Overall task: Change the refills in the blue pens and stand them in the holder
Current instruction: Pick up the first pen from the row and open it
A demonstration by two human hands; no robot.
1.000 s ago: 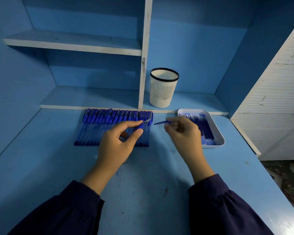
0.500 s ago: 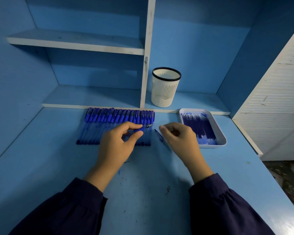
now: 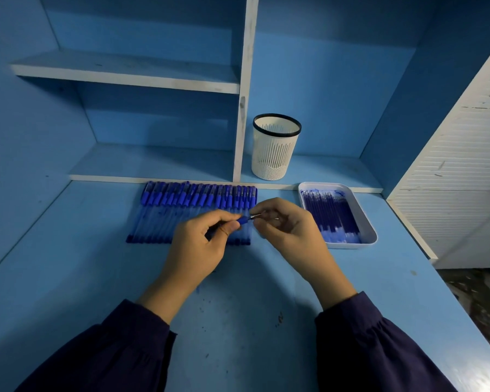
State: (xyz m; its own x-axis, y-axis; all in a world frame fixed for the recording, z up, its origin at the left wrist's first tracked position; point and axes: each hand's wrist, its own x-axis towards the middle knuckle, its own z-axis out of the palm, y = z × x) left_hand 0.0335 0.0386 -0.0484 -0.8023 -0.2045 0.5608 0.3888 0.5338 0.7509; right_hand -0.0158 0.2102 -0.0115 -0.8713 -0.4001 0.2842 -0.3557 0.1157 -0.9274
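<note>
One blue pen (image 3: 243,220) between left hand (image 3: 200,246) and right hand (image 3: 287,229), over pen row (image 3: 181,200).

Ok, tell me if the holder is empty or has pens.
Empty, it seems: the white holder stands upright, no pen rises above its black rim, and only its slotted inner wall shows.

Blue pens (image 3: 198,199) lie on a blue desk (image 3: 68,278), beside a white slotted holder (image 3: 276,149) rimmed in black.

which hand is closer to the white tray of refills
Right. The right hand is just left of the tray; the left hand is farther left, over the row of pens.
</note>
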